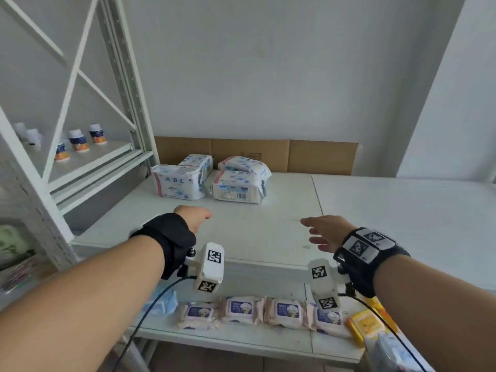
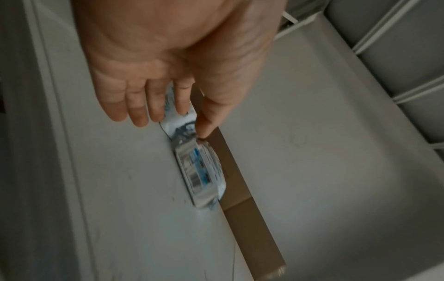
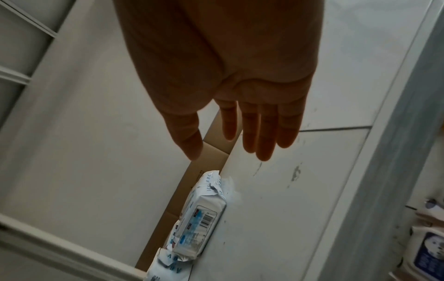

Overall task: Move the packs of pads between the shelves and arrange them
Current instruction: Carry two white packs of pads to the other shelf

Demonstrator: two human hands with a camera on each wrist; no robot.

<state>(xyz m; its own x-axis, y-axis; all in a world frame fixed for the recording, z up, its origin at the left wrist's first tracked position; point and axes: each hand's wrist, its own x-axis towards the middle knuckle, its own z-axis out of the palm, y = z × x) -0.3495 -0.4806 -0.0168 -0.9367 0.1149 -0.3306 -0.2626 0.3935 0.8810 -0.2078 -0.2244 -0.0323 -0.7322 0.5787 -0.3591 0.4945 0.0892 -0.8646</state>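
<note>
Several white and blue packs of pads marked ABC stand grouped at the back left of the white upper shelf (image 1: 268, 224): one pack (image 1: 178, 182) on the left, another pack (image 1: 237, 186) to its right, more behind them. My left hand (image 1: 197, 216) hovers in front of the left pack with its fingers straight and holds nothing. My right hand (image 1: 319, 232) hovers further right, fingers spread, also without anything in it. The wrist views show each palm, my left hand (image 2: 153, 106) and my right hand (image 3: 240, 136), above the shelf with a pack (image 2: 199, 171) (image 3: 199, 224) beyond the fingers.
Flattened brown cardboard (image 1: 295, 154) leans on the wall behind the packs. A white rack (image 1: 80, 157) at left carries small bottles (image 1: 77, 140). On the lower shelf (image 1: 241, 342) lie pink wipe packs (image 1: 240, 310), a blue item and yellow packets (image 1: 367, 323).
</note>
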